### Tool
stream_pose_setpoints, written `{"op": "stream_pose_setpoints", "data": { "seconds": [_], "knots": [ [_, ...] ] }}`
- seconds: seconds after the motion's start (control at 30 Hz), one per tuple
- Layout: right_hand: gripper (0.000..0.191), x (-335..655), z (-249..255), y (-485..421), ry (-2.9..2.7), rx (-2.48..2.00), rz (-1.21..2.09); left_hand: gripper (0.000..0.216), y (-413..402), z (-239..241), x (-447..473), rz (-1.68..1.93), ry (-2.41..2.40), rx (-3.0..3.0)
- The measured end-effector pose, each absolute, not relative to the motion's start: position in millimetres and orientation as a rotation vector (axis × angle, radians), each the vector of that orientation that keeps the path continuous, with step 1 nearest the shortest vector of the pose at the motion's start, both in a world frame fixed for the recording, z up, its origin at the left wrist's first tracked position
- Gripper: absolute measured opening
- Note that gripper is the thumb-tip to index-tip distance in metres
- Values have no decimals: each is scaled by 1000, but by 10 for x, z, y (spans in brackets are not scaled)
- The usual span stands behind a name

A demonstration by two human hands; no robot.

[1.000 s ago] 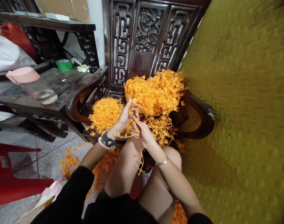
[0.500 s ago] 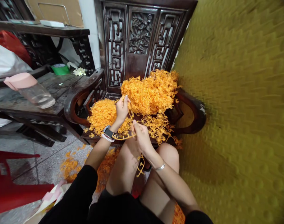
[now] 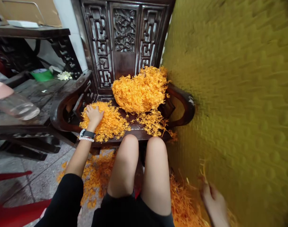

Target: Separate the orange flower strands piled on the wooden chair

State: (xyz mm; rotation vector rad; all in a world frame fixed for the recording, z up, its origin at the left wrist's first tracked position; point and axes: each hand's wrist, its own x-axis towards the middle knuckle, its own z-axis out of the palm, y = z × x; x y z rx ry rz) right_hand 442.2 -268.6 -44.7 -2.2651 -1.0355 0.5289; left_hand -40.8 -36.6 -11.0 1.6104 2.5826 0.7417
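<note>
A dark carved wooden chair (image 3: 179,97) holds two heaps of orange stringy strands: a tall tangled heap (image 3: 140,90) at the back right and a flatter loose pile (image 3: 111,121) at the front left. My left hand (image 3: 94,114) rests on the flatter pile, fingers curled into the strands. My right hand (image 3: 213,201) is low at my right side, blurred, next to orange strands (image 3: 181,205) lying on the floor; a few strands stick up above its fingers. My bare knees (image 3: 139,164) face the chair seat.
A mustard-yellow textured surface (image 3: 240,94) fills the right side. More orange strands (image 3: 94,173) are scattered on the tiled floor under my left arm. A dark wooden table (image 3: 40,94) at left carries a clear container with a pink lid (image 3: 14,105). A red plastic stool (image 3: 14,214) stands bottom left.
My hands have parted. The left one dropped onto the flatter pile on the seat; the right one swung down to my right side near the floor. The long strand between them is gone from there.
</note>
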Motion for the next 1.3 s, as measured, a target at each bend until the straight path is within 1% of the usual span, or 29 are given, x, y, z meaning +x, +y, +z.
{"op": "stream_pose_setpoints", "data": {
  "seconds": [0.07, 0.13, 0.2, 0.27, 0.33, 0.4, 0.43, 0.5, 0.53, 0.57, 0.63, 0.73, 0.8, 0.9, 1.0, 1.1, 1.2, 1.27, 1.3],
  "knots": [
    [36, 4606, -814, -2844, -1174, -2552, 580, 45, -370, -90, -180, 742, 2509, 1756],
    [39, 4627, -1154, -2973, -1263, -2830, 619, 42, -354, -82, 161, 713, 2317, 1941],
    [41, 4549, -1409, -3053, -1308, -2912, 629, 40, -324, -97, 593, 587, 2016, 2123],
    [45, 4446, -1544, -3071, -1336, -2913, 654, 45, -279, -129, 1058, 443, 1751, 2229],
    [47, 4353, -1557, -3018, -1374, -2856, 706, 62, -215, -162, 1488, 334, 1636, 2257],
    [48, 4265, -1468, -2884, -1445, -2655, 727, 79, -141, -190, 1833, 268, 1642, 2241],
    [49, 4217, -1398, -2785, -1487, -2519, 713, 84, -107, -204, 1967, 231, 1650, 2229],
    [49, 4118, -1244, -2527, -1539, -2297, 628, 88, -53, -238, 2156, 166, 1666, 2207],
    [50, 4073, -1176, -2376, -1554, -2263, 567, 90, -35, -260, 2212, 148, 1683, 2197],
    [49, 4037, -1125, -2219, -1579, -2272, 511, 92, -22, -284, 2246, 131, 1704, 2186],
    [46, 3999, -1103, -1919, -1564, -2334, 501, 94, -9, -340, 2255, 95, 1744, 2164],
    [39, 4004, -1288, -1670, -1528, -2498, 621, 89, 0, -421, 2180, 31, 1769, 2145],
    [36, 4008, -1505, -1737, -1490, -2616, 698, 83, 7, -460, 2121, -10, 1781, 2147],
    [37, 3991, -1808, -2177, -1373, -2805, 755, 77, 13, -488, 2072, -37, 1818, 2160],
    [31, 4004, -1958, -2735, -1269, -2926, 860, 64, 1, -481, 2077, 4, 1882, 2176],
    [26, 4074, -1914, -3002, -1297, -2912, 897, 47, -53, -434, 2113, 95, 1967, 2178],
    [21, 4125, -1684, -2821, -1400, -2813, 897, 40, -153, -343, 2149, 307, 2055, 2220],
    [25, 4100, -1458, -2513, -1503, -2679, 839, 38, -226, -278, 2167, 478, 1955, 2362],
    [31, 4067, -1337, -2327, -1557, -2587, 773, 37, -256, -255, 2176, 534, 1849, 2461]
  ]
}}
